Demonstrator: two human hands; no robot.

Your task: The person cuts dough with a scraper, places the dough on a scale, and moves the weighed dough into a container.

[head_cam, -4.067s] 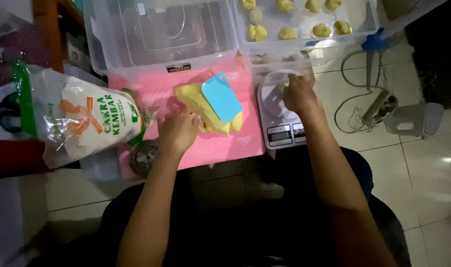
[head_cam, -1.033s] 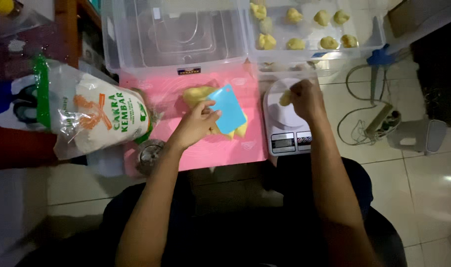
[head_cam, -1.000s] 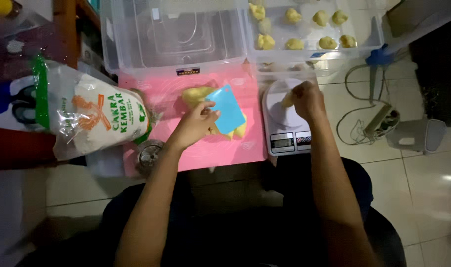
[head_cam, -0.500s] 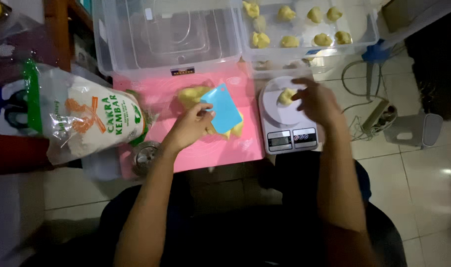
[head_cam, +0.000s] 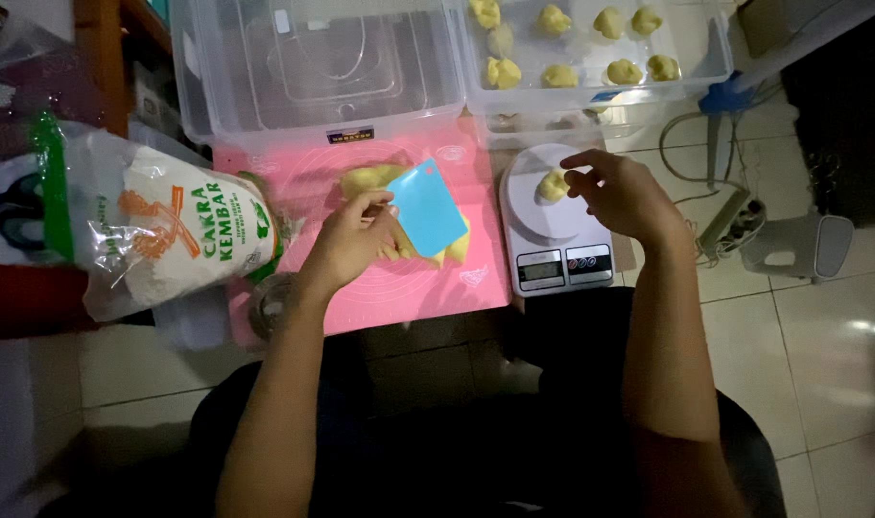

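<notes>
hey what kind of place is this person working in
Most likely a home, set up for baking on a tiled floor: a kitchen scale holding a dough piece, a pink mat and a flour bag.

a single head-worn camera looks almost straight down from above the person's lap, close over a pink mat (head_cam: 399, 288) on the floor. the top of the frame faces away from the person, toward clear bins (head_cam: 313, 86); tiled floor (head_cam: 821, 326) fills the right.
</notes>
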